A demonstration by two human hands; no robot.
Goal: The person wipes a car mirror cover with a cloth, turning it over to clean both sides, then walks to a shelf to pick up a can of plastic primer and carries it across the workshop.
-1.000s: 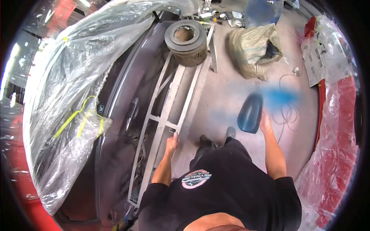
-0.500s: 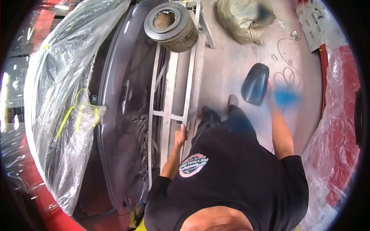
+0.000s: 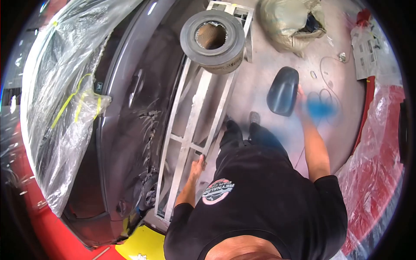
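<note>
My right hand (image 3: 300, 100) grips the right edge of a glossy dark side-mirror cover (image 3: 283, 92), held out over the floor. Most of those fingers are hidden behind the cover. At the near right rail of a long metal stand (image 3: 189, 117), my left hand (image 3: 198, 165) is closed on the frame beside a crossbar; its fingertips are partly hidden. A large round air filter (image 3: 212, 41), with a grey rim and an open centre, sits on the far end of the stand.
A dark car (image 3: 130, 117) stands along the left, partly under clear plastic sheeting (image 3: 65, 99) with yellow tape. A stuffed bag (image 3: 290, 24) lies ahead. A thin cord (image 3: 325, 73) curls on the floor. Plastic-covered red panels (image 3: 377, 143) line the right; a yellow panel (image 3: 141, 245) is lower left.
The stand and filter have shifted and turned slightly in view, and a wheel now shows near the stand's lower end. Both hands keep their grips; the mirror cover sits slightly further left.
</note>
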